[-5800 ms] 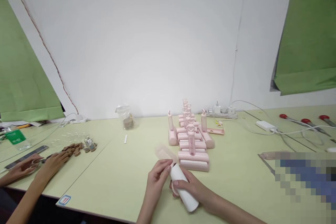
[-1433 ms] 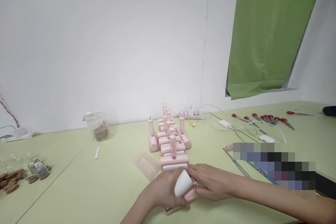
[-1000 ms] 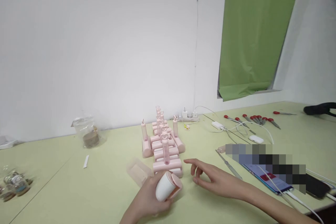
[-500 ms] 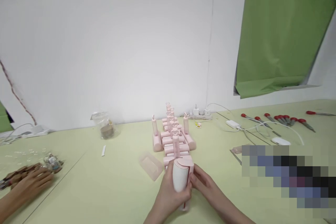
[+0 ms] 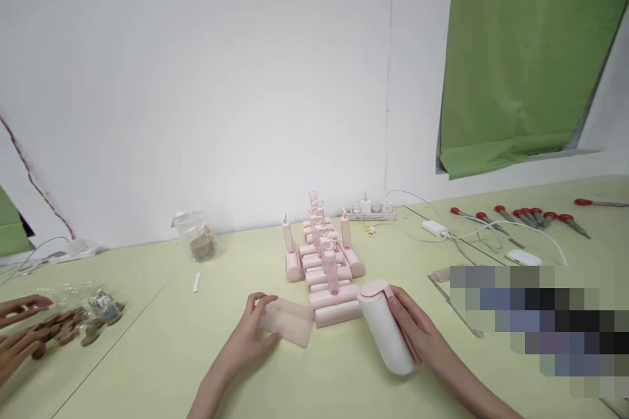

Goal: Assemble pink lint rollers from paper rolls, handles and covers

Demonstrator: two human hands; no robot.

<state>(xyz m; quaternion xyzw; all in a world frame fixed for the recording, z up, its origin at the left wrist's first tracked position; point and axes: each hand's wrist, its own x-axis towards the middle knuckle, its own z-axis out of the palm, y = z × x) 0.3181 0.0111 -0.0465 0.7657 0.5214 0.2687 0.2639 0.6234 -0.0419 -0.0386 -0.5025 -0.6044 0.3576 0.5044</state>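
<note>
My right hand (image 5: 417, 327) is closed on a lint roller (image 5: 386, 330) with a white roll and a pink end cap, held tilted above the table. To its left, my left hand (image 5: 255, 330) grips the left edge of a translucent pink plastic cover (image 5: 292, 321), fingers at the top and thumb below. Straight ahead is a long row of pink lint rollers (image 5: 337, 294), several with clear pink handles ending in a heart-shaped loop and standing up. The nearest roller lies just beyond the gap between my hands.
At the far left, another person's hands (image 5: 19, 344) are among brown pieces (image 5: 63, 324). A clear bag (image 5: 200, 239) stands near the wall. Red-handled tools (image 5: 533, 217), white cables and a power strip (image 5: 371, 215) lie at the back right. A thin metal tool (image 5: 457, 308) lies right of my right hand.
My hands have parted. The right one has carried the lint roller to the right and tilted it, while the left has let go of it and moved left onto the plastic cover.
</note>
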